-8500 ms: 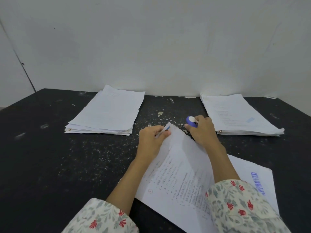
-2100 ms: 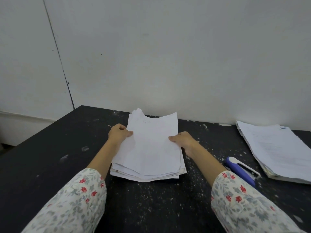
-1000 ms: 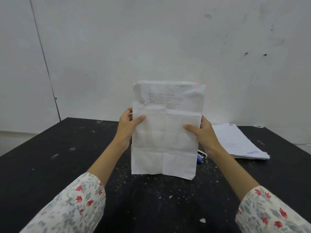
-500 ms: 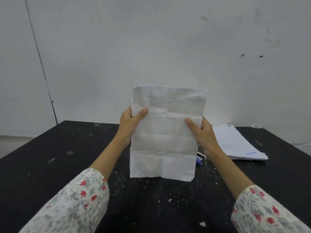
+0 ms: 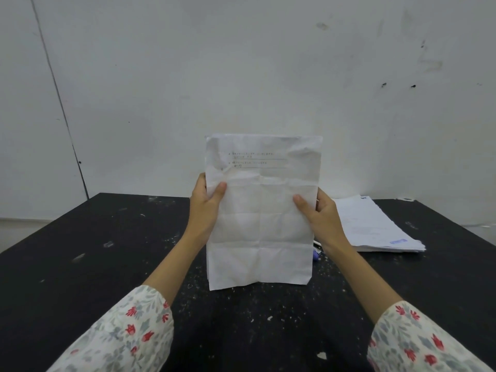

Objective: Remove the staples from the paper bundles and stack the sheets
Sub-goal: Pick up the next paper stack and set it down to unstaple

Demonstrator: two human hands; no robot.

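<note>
Loose sheets [image 5: 260, 226]: lifted off the counter [image 5: 80, 264], stood upright mid-frame; left hand [image 5: 205, 208] and right hand [image 5: 320, 220] clamped on side edges, squaring them for stacking.

Soft, even, dimmish indoor light, faint shadows, no glare, wide-angle bowing at edges, slight overall softness
</note>
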